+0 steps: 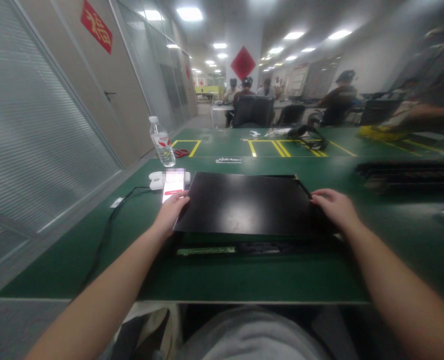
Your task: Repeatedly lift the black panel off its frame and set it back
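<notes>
Screen panel [240, 200]: flat, rectangular, glossy black, a blurred pale reflection toward its near edge; above the green table [252, 287], over a dark frame [272, 248].
Left hand [170, 212]: pinching the panel's left edge.
Right hand [335, 206]: fingertips at the right edge; cannot tell whether pinching panel or frame.

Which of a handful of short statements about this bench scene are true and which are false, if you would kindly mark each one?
1. The left hand and the right hand are at opposite sides of the black panel. True.
2. A bottle stands upright on the green table. True.
3. The bottle is to the right of the black panel. False: it is to the left, farther back.
4. A phone shows a lit screen. True.
5. The phone is beside the right hand. False: it is by the left hand.
</notes>
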Action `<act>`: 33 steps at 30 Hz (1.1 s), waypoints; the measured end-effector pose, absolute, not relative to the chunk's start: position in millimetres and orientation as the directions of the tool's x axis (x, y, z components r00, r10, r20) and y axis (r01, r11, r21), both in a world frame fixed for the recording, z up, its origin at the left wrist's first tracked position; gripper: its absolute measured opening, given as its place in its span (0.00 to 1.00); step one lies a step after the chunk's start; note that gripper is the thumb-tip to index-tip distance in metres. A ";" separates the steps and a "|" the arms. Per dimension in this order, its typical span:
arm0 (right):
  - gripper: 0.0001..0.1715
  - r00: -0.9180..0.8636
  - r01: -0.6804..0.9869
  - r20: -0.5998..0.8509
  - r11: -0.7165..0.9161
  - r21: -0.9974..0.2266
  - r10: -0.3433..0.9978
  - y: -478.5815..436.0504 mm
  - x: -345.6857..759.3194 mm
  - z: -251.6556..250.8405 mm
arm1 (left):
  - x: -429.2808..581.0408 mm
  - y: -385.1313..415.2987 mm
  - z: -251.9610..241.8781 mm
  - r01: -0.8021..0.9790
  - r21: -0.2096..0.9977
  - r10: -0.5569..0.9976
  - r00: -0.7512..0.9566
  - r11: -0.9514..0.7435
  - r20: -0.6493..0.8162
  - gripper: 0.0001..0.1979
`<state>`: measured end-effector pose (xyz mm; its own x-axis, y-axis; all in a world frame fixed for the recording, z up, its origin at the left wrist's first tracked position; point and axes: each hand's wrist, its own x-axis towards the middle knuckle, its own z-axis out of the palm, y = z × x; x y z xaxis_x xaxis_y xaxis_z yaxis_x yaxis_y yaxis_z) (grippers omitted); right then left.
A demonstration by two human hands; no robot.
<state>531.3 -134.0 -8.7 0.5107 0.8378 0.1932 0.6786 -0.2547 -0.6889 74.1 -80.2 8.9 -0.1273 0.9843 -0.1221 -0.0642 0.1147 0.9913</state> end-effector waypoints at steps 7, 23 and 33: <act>0.17 0.495 0.701 0.205 -0.249 -0.668 0.844 -133.5 533.6 -10.7 | 81.8 -85.8 18.0 -0.119 0.982 0.975 -0.153 0.147 -0.164 0.11; 0.16 0.482 0.727 0.213 -0.252 -0.639 0.850 -130.2 537.5 -14.1 | 81.2 -86.9 18.5 -0.113 0.985 0.984 -0.109 0.132 -0.144 0.12; 0.16 0.469 0.749 0.255 -0.228 -0.622 0.846 -131.2 536.5 -14.2 | 78.5 -83.3 10.6 -0.055 0.993 0.985 -0.129 0.107 -0.114 0.14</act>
